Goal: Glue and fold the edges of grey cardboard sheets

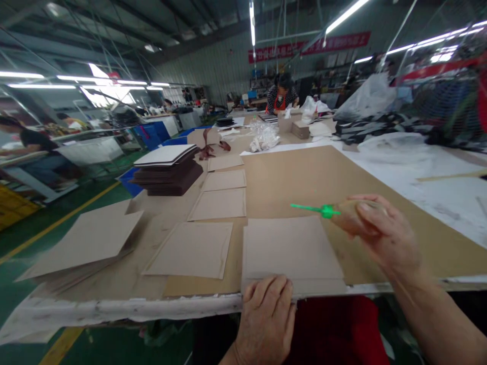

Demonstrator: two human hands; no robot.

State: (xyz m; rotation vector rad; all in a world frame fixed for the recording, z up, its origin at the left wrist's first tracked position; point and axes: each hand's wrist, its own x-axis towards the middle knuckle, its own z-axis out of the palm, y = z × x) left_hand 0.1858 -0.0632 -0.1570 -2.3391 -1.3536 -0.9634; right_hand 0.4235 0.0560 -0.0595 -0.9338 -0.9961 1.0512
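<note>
The right hand (pixel 388 235) grips a squeeze bottle (pixel 344 216), its green nozzle (pixel 326 211) pointing left. The left hand's (pixel 266 319) fingers rest over a cardboard panel (pixel 291 248) at the table's (pixel 129 307) near edge; whether they pinch, I can't tell. I'd keep the panel flat, the nozzle steady.

Two hands are at the surface (pixel 160 228): one left hand (pixel 266 314) at the near edge, one right hand (pixel 384 233) toward the right, with one squeeze bottle (pixel 348 215) bearing one green nozzle (pixel 326 211). Four separate boards (pixel 190 250) run in one file from the near edge toward the far edge. One board area (pixel 289 248) lies at the near edge, its layers uncertain. One board pile (pixel 91 233) occupies the near left corner and one dark stack (pixel 167 177) the left edge, neither countable by layer.
</note>
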